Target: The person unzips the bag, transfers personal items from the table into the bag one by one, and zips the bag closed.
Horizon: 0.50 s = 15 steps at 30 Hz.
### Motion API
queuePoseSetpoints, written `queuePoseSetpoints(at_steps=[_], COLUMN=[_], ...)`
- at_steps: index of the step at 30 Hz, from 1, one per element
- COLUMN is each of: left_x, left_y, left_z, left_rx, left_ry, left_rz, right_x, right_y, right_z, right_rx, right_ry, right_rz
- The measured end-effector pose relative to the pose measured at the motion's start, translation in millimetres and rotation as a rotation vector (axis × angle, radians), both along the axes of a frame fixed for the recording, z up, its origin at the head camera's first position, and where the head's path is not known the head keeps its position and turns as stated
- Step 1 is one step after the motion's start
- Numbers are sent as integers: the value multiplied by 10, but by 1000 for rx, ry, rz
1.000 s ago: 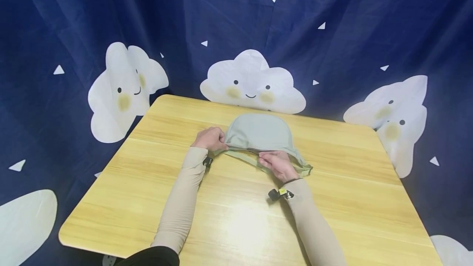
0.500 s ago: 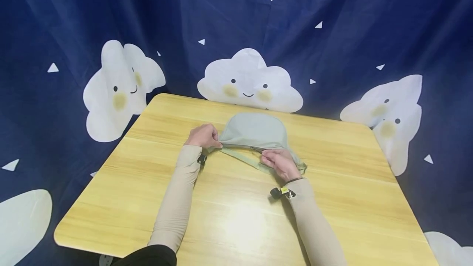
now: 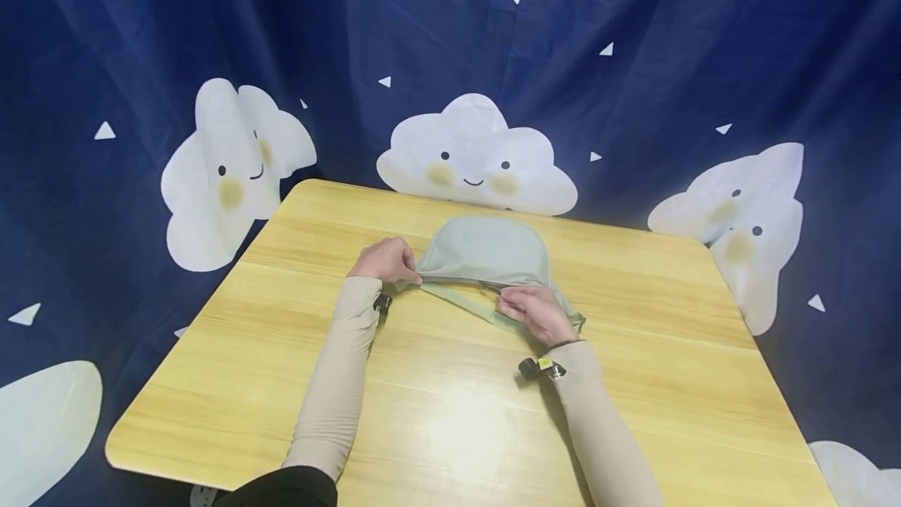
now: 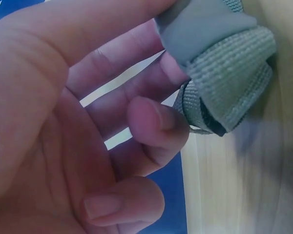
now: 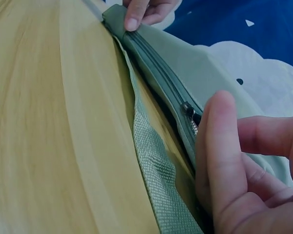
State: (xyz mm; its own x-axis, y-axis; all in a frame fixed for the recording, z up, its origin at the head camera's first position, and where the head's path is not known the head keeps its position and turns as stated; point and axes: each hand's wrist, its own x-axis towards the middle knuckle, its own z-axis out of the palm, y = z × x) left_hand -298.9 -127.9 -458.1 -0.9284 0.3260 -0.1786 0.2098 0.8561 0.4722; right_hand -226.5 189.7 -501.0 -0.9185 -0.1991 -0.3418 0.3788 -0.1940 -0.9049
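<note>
A grey-green fabric bag (image 3: 486, 249) lies on the table with its zippered edge toward me. My left hand (image 3: 385, 259) pinches the bag's left corner at the end of the zipper (image 5: 158, 66). In the left wrist view, folded webbing (image 4: 232, 73) hangs from that corner beside the curled fingers. My right hand (image 3: 538, 315) pinches the dark pull (image 5: 197, 118) of the zipper slider (image 5: 187, 108), which sits partway along the edge. Between the slider and my left hand the zipper runs as a straight line. The right fingers hide the zipper beyond the slider.
A flat green strap (image 3: 464, 303) runs along the wooden table (image 3: 436, 397) in front of the bag. Beyond the table's far edge hangs a dark blue curtain (image 3: 338, 37) printed with white clouds. A small black wrist camera (image 3: 531, 368) is on the right wrist.
My left hand and the bag have shifted slightly left. My right hand has moved a little rightward relative to the bag, and the slider now shows beside its fingertips. The last half second shows hardly any movement.
</note>
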Motion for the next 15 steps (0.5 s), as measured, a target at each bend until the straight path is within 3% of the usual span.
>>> queuePoseSetpoints(at_steps=[15], left_x=[-27], left_y=[-6], left_z=[-27], left_rx=[-1], left_ry=[-14], left_rz=[-24], right_x=[-26], right_y=[50], right_z=[0], right_rx=[19], right_ry=[2], right_rz=[-9])
